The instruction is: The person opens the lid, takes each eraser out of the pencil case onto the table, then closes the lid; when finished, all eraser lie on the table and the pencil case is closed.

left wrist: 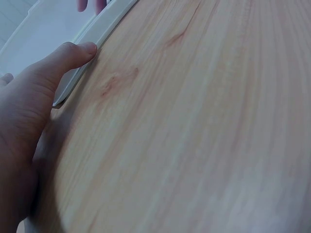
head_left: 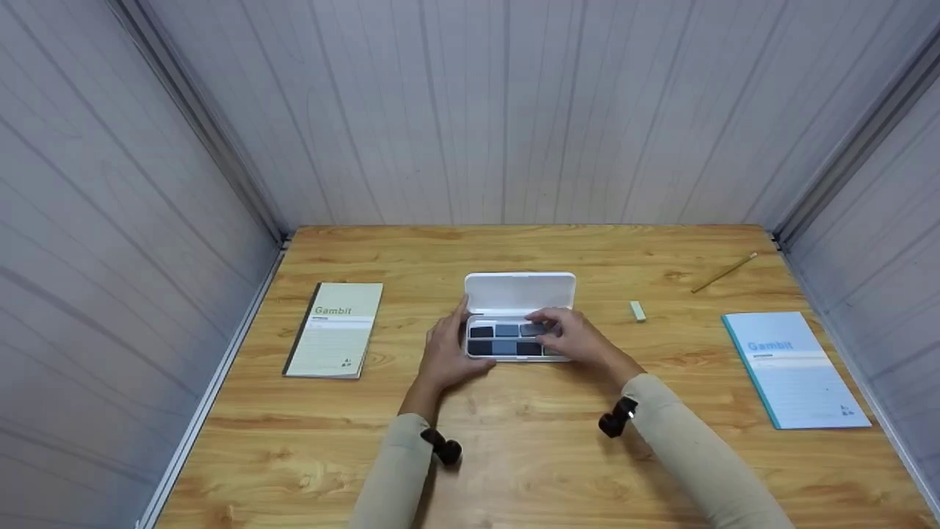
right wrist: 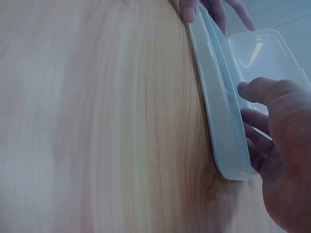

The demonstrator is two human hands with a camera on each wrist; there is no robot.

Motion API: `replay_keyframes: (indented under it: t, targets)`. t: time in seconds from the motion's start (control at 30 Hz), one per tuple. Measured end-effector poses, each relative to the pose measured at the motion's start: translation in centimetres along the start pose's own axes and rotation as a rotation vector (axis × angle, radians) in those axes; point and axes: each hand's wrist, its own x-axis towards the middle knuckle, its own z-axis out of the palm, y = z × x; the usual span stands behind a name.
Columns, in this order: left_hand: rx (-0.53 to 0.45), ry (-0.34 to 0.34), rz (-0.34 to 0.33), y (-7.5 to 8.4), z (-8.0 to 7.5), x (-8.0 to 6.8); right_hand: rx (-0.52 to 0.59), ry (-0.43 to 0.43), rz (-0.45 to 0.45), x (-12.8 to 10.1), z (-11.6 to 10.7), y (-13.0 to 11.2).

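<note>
Over white case, right grip, fingers bent

- Cream notebook: lies shut at the left of the table, dark spine along its left edge, "Gambit" in olive letters above a white band, small print at the lower right corner.
- Blue notebook: lies shut near the right edge, slightly askew, teal spine on its left, "Gambit" in light blue.
- Pencil: yellowish brown, lies slantwise beyond the blue notebook, its pale-tipped end pointing to the far right.
- Eraser: small pale block, flat, to the left of the pencil and apart from it.
- Table: yellow-brown wood grain with darker streaks.
- Walls: pale grey, streaked, at the back and both sides, with metal strips at the corners.
</note>
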Motion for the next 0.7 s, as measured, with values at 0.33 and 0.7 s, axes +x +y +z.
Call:
replay_keyframes:
  t: [0.33, 0.7]
  targets:
    - [0.006, 0.005, 0.003, -0.07, 0.0, -0.03, -0.013, 0.005, -0.058, 0.55, 0.73, 0.26]
    - [0.004, 0.012, 0.01, -0.1, 0.2, 0.06, 0.007, -0.006, 0.053, 0.75, 0.63, -0.23]
